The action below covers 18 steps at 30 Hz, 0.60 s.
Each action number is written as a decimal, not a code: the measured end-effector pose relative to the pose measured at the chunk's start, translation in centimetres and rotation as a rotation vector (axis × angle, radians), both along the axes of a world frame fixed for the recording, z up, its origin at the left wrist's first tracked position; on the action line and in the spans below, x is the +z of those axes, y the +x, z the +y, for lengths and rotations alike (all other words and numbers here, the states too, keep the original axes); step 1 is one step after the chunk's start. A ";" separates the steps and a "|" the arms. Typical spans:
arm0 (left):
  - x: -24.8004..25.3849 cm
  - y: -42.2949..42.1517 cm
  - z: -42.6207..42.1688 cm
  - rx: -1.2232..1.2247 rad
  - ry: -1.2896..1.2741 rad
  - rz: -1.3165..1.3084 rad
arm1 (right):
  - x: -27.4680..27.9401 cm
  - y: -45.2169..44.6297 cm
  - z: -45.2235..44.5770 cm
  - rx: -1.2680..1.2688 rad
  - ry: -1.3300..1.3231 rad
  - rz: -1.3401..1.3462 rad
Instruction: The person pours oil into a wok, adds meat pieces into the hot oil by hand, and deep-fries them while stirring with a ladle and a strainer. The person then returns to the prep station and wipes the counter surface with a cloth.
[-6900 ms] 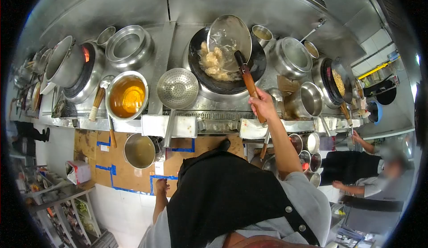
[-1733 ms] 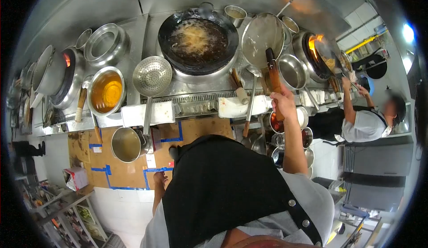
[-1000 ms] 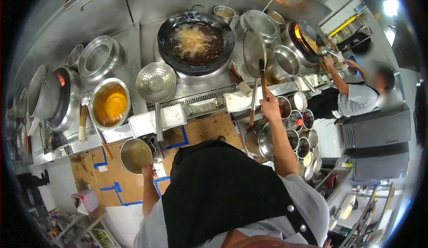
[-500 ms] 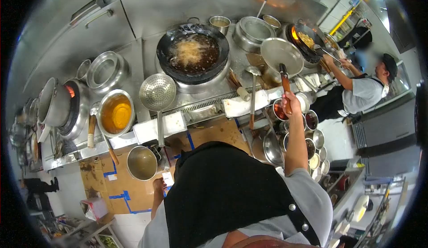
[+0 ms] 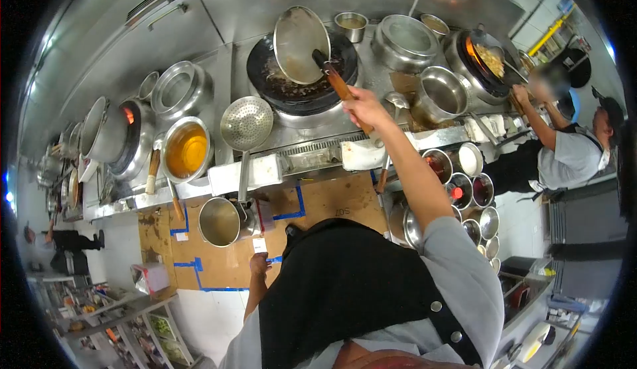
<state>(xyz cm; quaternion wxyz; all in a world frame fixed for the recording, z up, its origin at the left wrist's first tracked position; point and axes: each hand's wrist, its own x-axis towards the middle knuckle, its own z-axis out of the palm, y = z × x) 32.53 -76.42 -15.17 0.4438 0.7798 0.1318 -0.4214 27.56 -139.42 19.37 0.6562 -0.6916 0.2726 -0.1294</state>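
A person in a black apron and grey short-sleeved shirt stands at a long stainless-steel desk [image 5: 373,82]. The right arm reaches forward and slants left from the shoulder, bare below the sleeve, above the near edge. The right hand [image 5: 367,110] is closed around the brown wooden handle [image 5: 342,90] of a large round metal strainer [image 5: 302,45]. The strainer tilts over a wide black wok [image 5: 259,80], covering part of its dark, bubbling contents.

The left arm hangs low beside the body, its forearm angled forward. The left hand [image 5: 259,263] has bent fingers; whether it holds anything cannot be told. It is near a round steel pot [image 5: 202,228] of cloudy liquid. On the desk, left of the wok, lies a silver perforated ladle [image 5: 247,123], beside a steel bowl [image 5: 164,153] of amber liquid.
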 end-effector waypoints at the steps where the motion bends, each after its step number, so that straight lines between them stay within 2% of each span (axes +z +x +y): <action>1: -0.1 -1.0 0.8 -0.007 -0.019 -0.030 | -0.1 2.2 0.4 0.009 -0.013 0.021; 4: -0.4 -5.2 4.7 -0.102 -0.050 -0.242 | -2.4 7.0 1.2 0.012 0.001 0.045; 7: 4.3 -10.7 6.1 0.050 0.032 -0.351 | -3.4 8.1 2.8 0.066 0.101 0.005; 8: 4.7 -11.8 7.4 -0.008 0.078 -0.336 | -3.6 8.0 3.4 0.064 0.176 -0.019; 11: 1.4 -13.2 12.1 -0.197 0.196 -0.254 | -4.2 7.2 4.7 0.053 0.372 -0.121; 14: 0.1 -12.0 13.7 -0.280 0.234 -0.207 | -3.5 5.3 5.9 0.025 0.520 -0.177; 18: -1.5 -6.9 14.2 -0.372 0.212 -0.198 | -1.3 -0.3 6.6 -0.059 0.511 -0.179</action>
